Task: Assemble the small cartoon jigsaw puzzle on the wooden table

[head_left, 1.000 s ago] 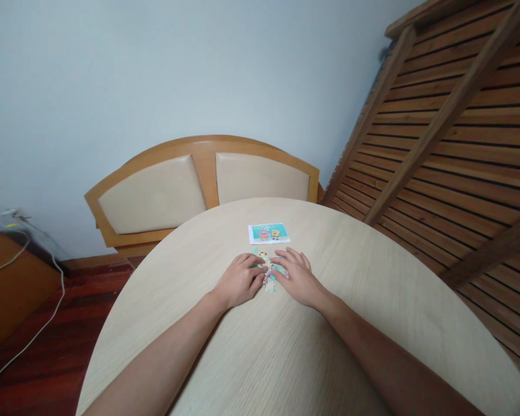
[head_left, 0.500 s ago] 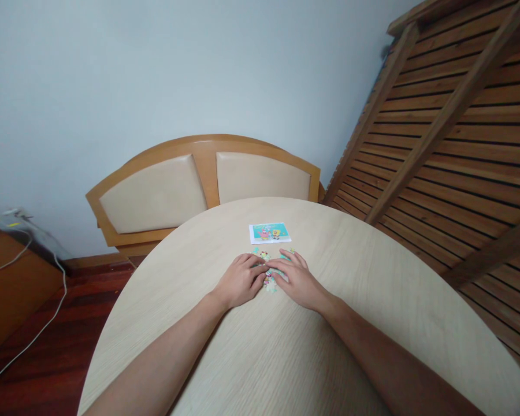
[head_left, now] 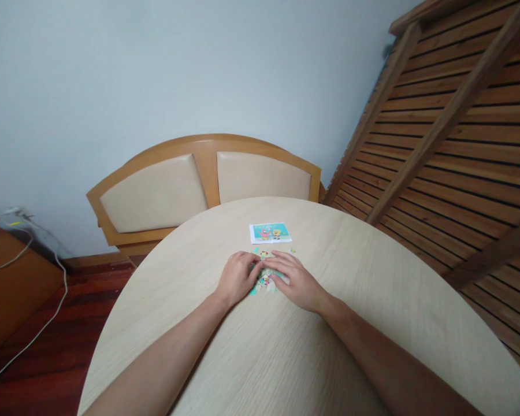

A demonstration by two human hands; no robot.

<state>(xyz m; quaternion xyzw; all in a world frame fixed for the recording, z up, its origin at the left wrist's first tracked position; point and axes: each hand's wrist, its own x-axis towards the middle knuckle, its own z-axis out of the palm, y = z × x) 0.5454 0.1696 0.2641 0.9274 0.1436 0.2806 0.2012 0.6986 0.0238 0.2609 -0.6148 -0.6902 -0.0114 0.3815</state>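
Small colourful puzzle pieces (head_left: pixel 265 281) lie in a loose heap on the round table (head_left: pixel 190 346), partly hidden by my hands. My left hand (head_left: pixel 238 276) is at the heap's left side, its fingers curled and the thumb close to the fingertips; whatever is between them is too small to make out. From the right, my right hand (head_left: pixel 292 278) reaches over the pieces with its fingers stretched out and the thumb apart. Its fingertips come close to my left fingertips. Just beyond the heap lies a picture card (head_left: pixel 271 232) with two cartoon figures on turquoise.
A wooden headboard (head_left: pixel 205 167) with cream panels stands behind the table against the wall. Wooden slats (head_left: pixel 450 133) lean at the right. At the left, a white cable (head_left: pixel 64 283) runs down past a brown cabinet (head_left: pixel 17 289).
My left hand has drawn in its fingers and shifted slightly left, uncovering turquoise pieces near its thumb. My right fingers have moved a little left over the heap. The card has stayed put.
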